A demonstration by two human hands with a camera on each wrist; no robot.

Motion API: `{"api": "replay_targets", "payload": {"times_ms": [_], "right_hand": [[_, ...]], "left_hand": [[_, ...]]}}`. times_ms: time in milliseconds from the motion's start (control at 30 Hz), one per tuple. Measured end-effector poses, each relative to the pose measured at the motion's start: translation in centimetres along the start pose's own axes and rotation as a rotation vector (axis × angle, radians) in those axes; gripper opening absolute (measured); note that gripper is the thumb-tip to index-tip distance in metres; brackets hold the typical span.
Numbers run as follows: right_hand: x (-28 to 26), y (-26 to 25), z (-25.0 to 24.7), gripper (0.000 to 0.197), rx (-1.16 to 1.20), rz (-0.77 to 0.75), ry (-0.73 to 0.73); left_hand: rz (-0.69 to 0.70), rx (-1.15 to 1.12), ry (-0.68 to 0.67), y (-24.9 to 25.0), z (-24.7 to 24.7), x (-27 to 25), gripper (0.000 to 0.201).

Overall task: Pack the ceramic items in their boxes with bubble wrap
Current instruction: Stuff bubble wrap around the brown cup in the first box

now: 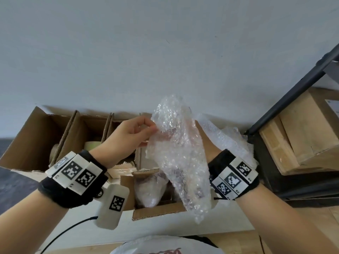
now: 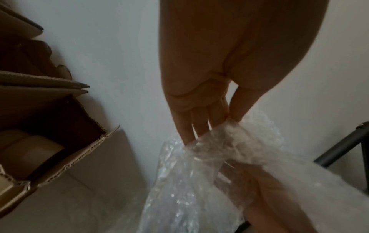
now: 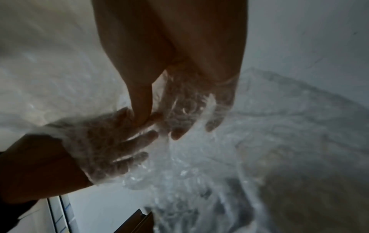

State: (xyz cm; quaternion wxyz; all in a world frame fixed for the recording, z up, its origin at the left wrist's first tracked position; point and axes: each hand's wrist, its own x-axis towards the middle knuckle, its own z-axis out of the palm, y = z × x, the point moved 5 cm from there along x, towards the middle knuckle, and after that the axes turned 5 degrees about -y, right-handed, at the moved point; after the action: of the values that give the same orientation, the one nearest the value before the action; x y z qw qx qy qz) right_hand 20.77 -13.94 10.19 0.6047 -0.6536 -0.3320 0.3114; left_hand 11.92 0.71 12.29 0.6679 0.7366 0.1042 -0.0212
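Observation:
I hold a crumpled sheet of clear bubble wrap (image 1: 176,153) up in the air above the boxes, with both hands on it. My left hand (image 1: 153,128) pinches its upper left edge between thumb and fingertips (image 2: 229,116). My right hand (image 3: 159,123) grips the sheet from behind, thumb on the near side and fingers covered by the plastic. A small open cardboard box (image 1: 157,211) below holds a bundle wrapped in bubble wrap (image 1: 148,187). Pale ceramic pieces (image 1: 92,144) sit in a large divided carton (image 1: 34,136) at the left.
More bubble wrap (image 1: 231,138) lies piled behind my right wrist. A dark metal shelf frame (image 1: 293,94) and stacked cardboard boxes (image 1: 302,131) stand at the right. A grey wall runs behind. A white rounded thing with red marks (image 1: 165,248) shows at the bottom edge.

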Motion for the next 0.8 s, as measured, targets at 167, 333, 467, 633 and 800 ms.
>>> {"api": "replay_targets", "payload": {"times_ms": [167,333,467,633,800], "right_hand": [[0.3,-2.0,-1.6,0.010,-0.359,-0.059,0.173],[-0.6,-1.5,-4.2,0.009,-0.142,0.088,0.199],[-0.9,-2.0,-3.8,0.014,-0.217,0.118,0.209],[-0.7,-2.5,-2.0,0.013,-0.245,0.118,0.196],[-1.7,-3.8,-1.3,0.009,-0.317,-0.021,0.316]], "left_hand": [[0.003,0.022,0.217,-0.6,-3.1,-0.3,0.014],[-0.004,0.086,0.261,-1.3,-5.5,-1.1,0.010],[-0.044,0.109,0.130,-1.3,-4.7,-1.3,0.020],[-0.024,0.601,0.005,-0.4,-1.7,-1.2,0.058],[0.030,0.600,0.430,0.5,-2.8,-0.8,0.037]]}}
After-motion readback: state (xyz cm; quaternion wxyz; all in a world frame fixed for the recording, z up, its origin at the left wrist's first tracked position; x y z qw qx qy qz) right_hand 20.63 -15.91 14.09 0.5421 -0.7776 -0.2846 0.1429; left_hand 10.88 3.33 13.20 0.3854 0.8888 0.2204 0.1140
